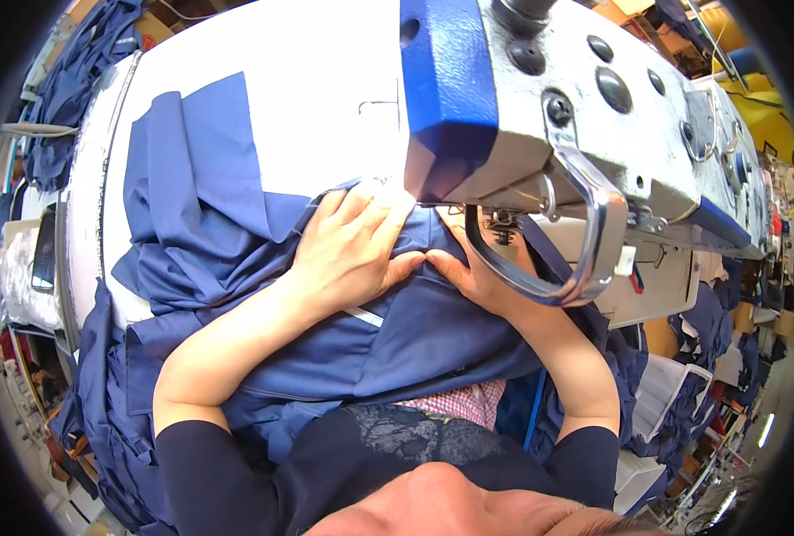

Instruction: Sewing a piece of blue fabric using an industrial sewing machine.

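A sewing machine [620, 134], white with a blue end, fills the upper right. Navy cloth [397, 339] is bunched beneath it and over my lap, with a folded panel [200, 170] at the left. My left hand [348, 246] lies on the cloth just left of the needle area, fingers stretched out, thumb pointing right. My right hand [473, 272] rests on the cloth opposite, thumb near the left one, fingers extended toward the machine. A curved metal bar [593, 263] and the presser mechanism [504, 228] partly hide the right hand's fingers.
The white worktable [307, 54] extends behind the cloth. Navy garments [75, 89] are piled at the far left, above a dark phone [44, 250] on white material. At the right stand a white plastic bin [660, 393] and more heaps of navy cloth [714, 322].
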